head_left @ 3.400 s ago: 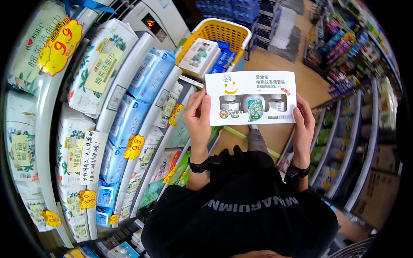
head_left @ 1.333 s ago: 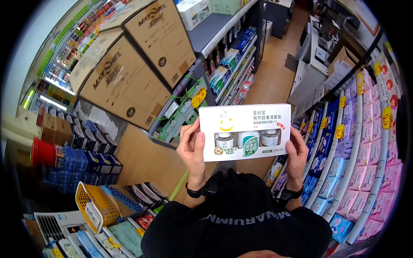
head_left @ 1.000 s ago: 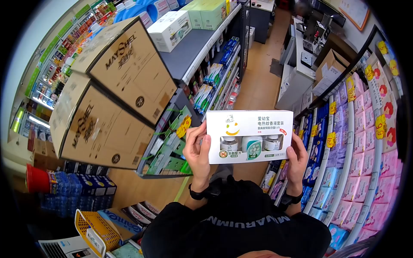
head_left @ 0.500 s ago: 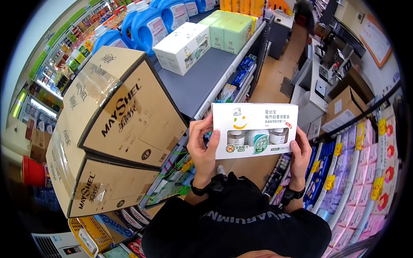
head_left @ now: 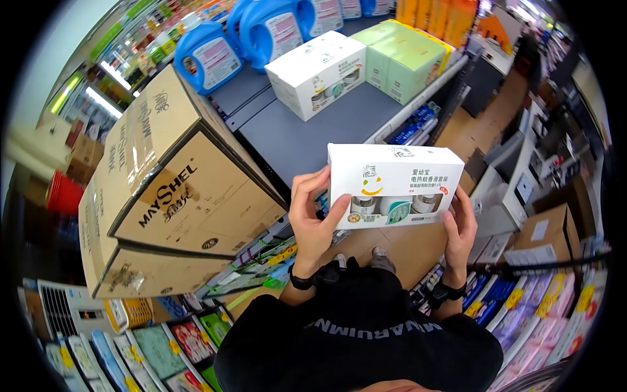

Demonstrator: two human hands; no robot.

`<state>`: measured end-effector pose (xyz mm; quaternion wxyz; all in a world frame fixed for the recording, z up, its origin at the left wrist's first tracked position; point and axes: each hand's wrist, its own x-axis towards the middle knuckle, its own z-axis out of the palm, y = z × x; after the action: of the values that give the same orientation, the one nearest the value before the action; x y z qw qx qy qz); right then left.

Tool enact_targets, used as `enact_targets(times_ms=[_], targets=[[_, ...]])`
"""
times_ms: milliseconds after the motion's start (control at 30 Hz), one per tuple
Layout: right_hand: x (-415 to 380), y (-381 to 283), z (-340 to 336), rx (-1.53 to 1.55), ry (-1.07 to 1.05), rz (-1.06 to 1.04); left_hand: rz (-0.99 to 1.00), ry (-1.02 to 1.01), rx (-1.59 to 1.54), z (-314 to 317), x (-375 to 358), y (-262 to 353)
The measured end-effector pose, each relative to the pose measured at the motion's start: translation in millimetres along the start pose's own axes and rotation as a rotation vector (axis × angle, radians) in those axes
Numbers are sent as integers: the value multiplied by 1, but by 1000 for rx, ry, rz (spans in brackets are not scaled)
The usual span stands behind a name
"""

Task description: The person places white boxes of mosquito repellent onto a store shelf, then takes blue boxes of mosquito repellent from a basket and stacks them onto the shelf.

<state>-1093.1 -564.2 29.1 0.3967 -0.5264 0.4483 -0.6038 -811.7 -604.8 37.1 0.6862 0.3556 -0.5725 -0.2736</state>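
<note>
A white box of mosquito repellent liquid point(head_left: 395, 171) is held up in front of me, its front window showing small bottles. My left hand point(head_left: 313, 212) grips its left end, thumb on the front. At the right end, my right hand point(head_left: 460, 225) closes round the lower corner. Beyond it, similar white boxes point(head_left: 317, 75) sit on the grey shelf top point(head_left: 277, 144), touching pale green boxes point(head_left: 403, 59). Blue jugs point(head_left: 208, 59) stand behind them.
Two large stacked cartons point(head_left: 196, 189) rise on my left beside the shelf. Packaged goods point(head_left: 529, 307) line a rack at lower right, and more packs point(head_left: 157, 353) lie at lower left. An open carton point(head_left: 545, 235) stands by the counter point(head_left: 503, 196) on the right.
My view has turned, so the shelf and cartons sit differently in it. The box stays in both hands, raised slightly and tipped so more of its top shows.
</note>
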Motion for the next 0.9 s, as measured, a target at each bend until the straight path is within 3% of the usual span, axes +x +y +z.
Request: enact_targets(times_ms=[300, 367, 433, 500, 533, 900], targets=[[131, 3, 11, 126, -407, -95, 43, 319, 182, 33, 14, -9], [152, 8, 14, 28, -483, -253, 45, 383, 249, 37, 14, -14], [170, 11, 19, 67, -515, -275, 30, 446, 245, 40, 16, -19], [190, 7, 24, -178, -522, -460, 30, 484, 288, 42, 21, -21], [203, 15, 28, -140, -531, -499, 25, 518, 325, 42, 24, -23], [284, 55, 57, -146, -657, -475, 68, 518, 586, 50, 58, -47]])
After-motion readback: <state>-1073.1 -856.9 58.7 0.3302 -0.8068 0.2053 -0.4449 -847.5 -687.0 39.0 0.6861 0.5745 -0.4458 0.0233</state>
